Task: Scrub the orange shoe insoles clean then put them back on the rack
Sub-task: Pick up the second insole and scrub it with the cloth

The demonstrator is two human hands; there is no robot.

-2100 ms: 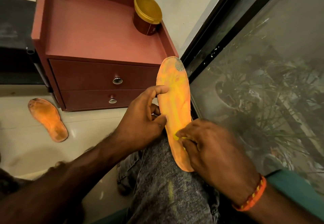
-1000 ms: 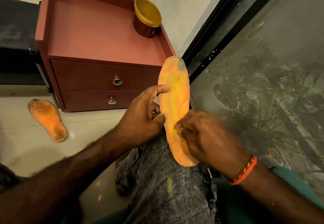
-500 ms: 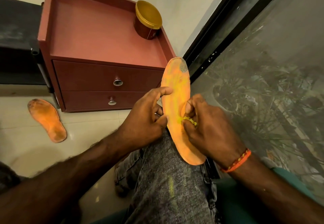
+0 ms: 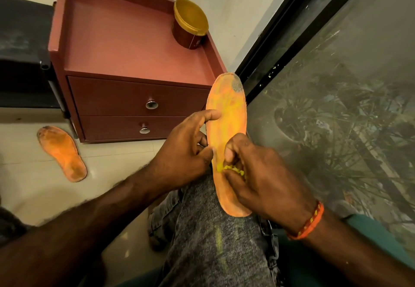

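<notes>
An orange insole (image 4: pixel 226 116) stands on end on my grey-trousered knee, toe up, with a grey worn patch at its tip. My left hand (image 4: pixel 184 152) grips its left edge, thumb across the face. My right hand (image 4: pixel 258 174) presses a small yellow scrubber (image 4: pixel 232 169) against the middle of the insole, fingers closed on it. A second orange insole (image 4: pixel 62 153), dirty at toe and heel, lies flat on the tiled floor at the left.
A red-brown two-drawer cabinet (image 4: pixel 134 98) stands ahead, with a gold-lidded jar (image 4: pixel 189 25) on its top at the back right. A glass pane in a black frame (image 4: pixel 336 107) runs along the right. A dark rack (image 4: pixel 24 71) is at the left edge.
My right hand has slid the scrubber up the insole from near the heel to the middle. The left hand keeps its grip and the floor insole has not moved.
</notes>
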